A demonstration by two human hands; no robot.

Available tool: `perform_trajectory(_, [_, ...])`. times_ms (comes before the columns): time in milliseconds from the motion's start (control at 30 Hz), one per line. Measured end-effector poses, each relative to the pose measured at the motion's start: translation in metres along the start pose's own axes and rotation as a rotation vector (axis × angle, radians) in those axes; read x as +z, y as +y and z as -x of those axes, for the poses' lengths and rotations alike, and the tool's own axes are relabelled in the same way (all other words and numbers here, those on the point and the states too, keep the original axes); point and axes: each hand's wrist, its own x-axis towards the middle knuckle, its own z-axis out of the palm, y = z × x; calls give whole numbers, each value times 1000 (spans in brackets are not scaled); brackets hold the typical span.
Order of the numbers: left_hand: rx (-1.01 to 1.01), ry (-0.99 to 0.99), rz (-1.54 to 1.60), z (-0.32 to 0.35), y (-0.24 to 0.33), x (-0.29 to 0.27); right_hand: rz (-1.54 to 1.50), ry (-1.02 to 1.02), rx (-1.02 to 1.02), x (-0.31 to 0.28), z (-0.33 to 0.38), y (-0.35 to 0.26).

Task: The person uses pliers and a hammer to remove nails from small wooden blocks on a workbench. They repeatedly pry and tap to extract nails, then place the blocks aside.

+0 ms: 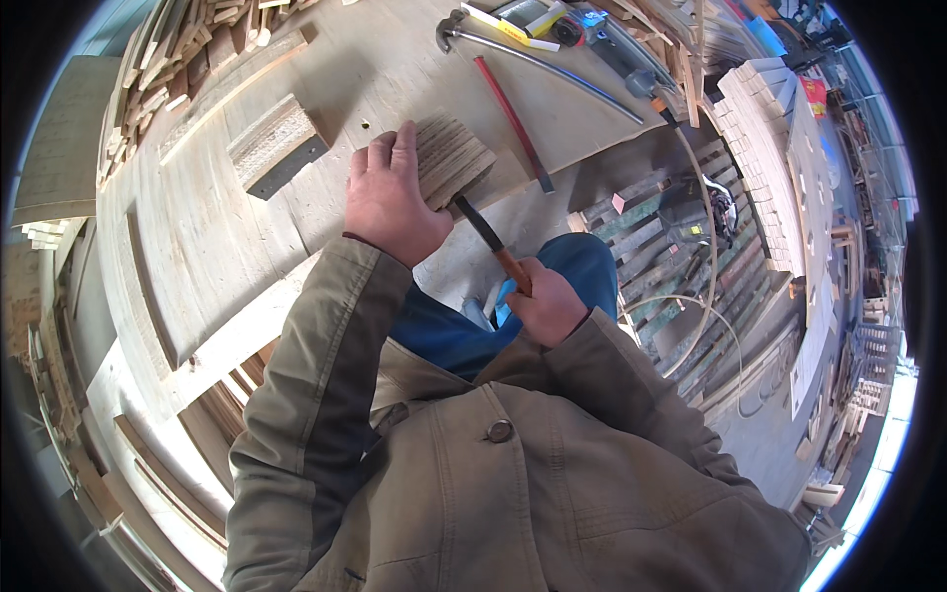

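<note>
Head view looks down on a wide plywood workbench (pixel 197 227), pale and scuffed, running from the lower left up to the top edge. Beyond its right edge lie stacked pale wood pieces (pixel 764 148) and a floor of dark planks (pixel 671 257) with a looping hose (pixel 705 296). Offcuts (pixel 168 59) pile up at the top left; a grey-faced block (pixel 278 146) sits on the bench, well apart from the hands.

The step in hand looks like striking or prising at a bundle of thin wood strips (pixel 452 158). The left hand (pixel 390 192) lies flat over the bundle, fingers spread across its top, pressing it against the bench. The right hand (pixel 547 301) is closed round the orange handle of a hammer (pixel 488 237), whose dark shaft runs up to the bundle's lower edge; its head is hidden there, probably under the strips. The next blow calls for left fingers kept away from the head.

A red bar (pixel 513 123), a long metal pry bar (pixel 552 64) and a power tool (pixel 602 35) lie along the far edge.
</note>
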Motion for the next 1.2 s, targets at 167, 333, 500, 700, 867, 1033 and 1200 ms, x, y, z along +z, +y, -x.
perform_trajectory(167, [0,-6,3,0,0,-1,1,9,-41,-7,-3,-5])
perform_trajectory(333, [-18,-30,14,0,0,-3,53,-19,45,-12,-6,-15])
perform_trajectory(500, [-9,-10,27,0,0,-1,77,-68,148,-7,-11,-22])
perform_trajectory(700, [20,41,65,1,0,2,-9,-45,169,6,-9,-16])
perform_trajectory(867, [29,52,68,1,-1,4,-276,-36,178,37,-9,-10])
perform_trajectory(1033, [33,65,78,1,-1,5,-570,-11,177,77,-11,-18])
perform_trajectory(1200, [10,44,69,1,0,3,-630,-34,171,81,-11,-17])
